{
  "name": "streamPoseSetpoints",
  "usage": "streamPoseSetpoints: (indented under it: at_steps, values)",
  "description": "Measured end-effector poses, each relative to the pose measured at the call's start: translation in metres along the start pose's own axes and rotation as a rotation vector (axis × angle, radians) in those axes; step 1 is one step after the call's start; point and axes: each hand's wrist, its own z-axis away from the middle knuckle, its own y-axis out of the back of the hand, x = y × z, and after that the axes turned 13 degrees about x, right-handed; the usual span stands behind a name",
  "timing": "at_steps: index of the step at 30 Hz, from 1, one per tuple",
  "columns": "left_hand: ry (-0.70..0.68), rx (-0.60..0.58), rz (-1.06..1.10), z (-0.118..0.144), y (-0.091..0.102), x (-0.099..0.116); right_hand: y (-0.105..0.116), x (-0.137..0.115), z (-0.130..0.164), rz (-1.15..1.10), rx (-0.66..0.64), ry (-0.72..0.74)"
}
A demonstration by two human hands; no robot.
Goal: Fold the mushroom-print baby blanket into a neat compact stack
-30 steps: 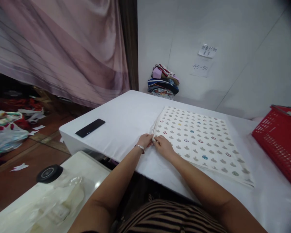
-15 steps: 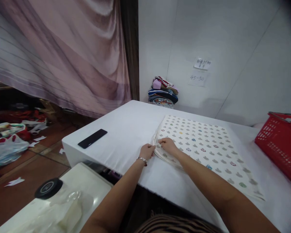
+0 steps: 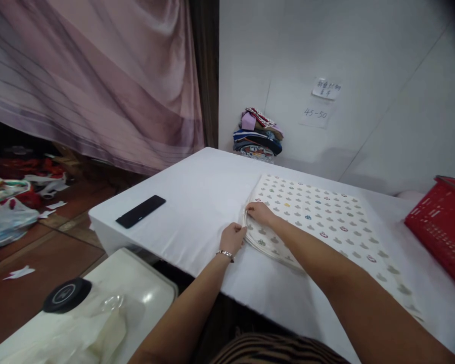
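A folded white cloth (image 3: 329,217) with a print of grey and coloured mouse-head shapes lies on the right half of the white-covered table (image 3: 197,197). My left hand (image 3: 232,237), a bracelet at its wrist, pinches the cloth's near left corner. Just beyond it, my right hand (image 3: 259,212) is closed on the left edge, where the layers lift slightly. Both hands are close together, and the fingertips of the right one are partly hidden.
A black phone (image 3: 141,211) lies at the table's left. A red plastic basket (image 3: 440,232) stands at the right, and folded clothes (image 3: 258,135) are stacked by the wall. Nearer me, a white surface (image 3: 144,273) bears a black round object (image 3: 67,294) and clear plastic.
My right hand has shifted to the cloth's left edge and now grips it, raising the layers a little. My left hand stays at the corner. The view has tilted slightly.
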Motion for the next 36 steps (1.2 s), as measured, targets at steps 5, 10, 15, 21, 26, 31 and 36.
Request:
streamPoseSetpoints:
  at_steps: [5, 10, 15, 21, 26, 31, 36]
  values:
    - [-0.011, 0.015, 0.04, 0.0, -0.001, -0.003, 0.0, -0.002, -0.006, 0.026, -0.085, 0.003]
    - [-0.039, 0.013, 0.089, 0.003, 0.001, -0.004, 0.009, -0.004, -0.018, 0.149, -0.211, 0.039]
    - [-0.091, -0.008, 0.093, 0.005, 0.003, -0.003, 0.011, -0.004, -0.035, 0.298, -0.298, 0.174]
    - [-0.124, -0.024, 0.065, 0.005, 0.005, -0.003, 0.014, -0.003, -0.041, 0.329, -0.335, 0.236]
    - [-0.137, -0.048, 0.063, 0.005, 0.006, -0.003, 0.022, -0.002, -0.036, 0.389, -0.316, 0.259]
    - [-0.121, -0.063, 0.068, 0.005, 0.007, -0.004, 0.029, 0.002, -0.037, 0.411, -0.272, 0.417]
    - [-0.108, -0.066, 0.073, 0.005, 0.006, -0.006, 0.036, 0.009, -0.04, 0.341, -0.29, 0.513]
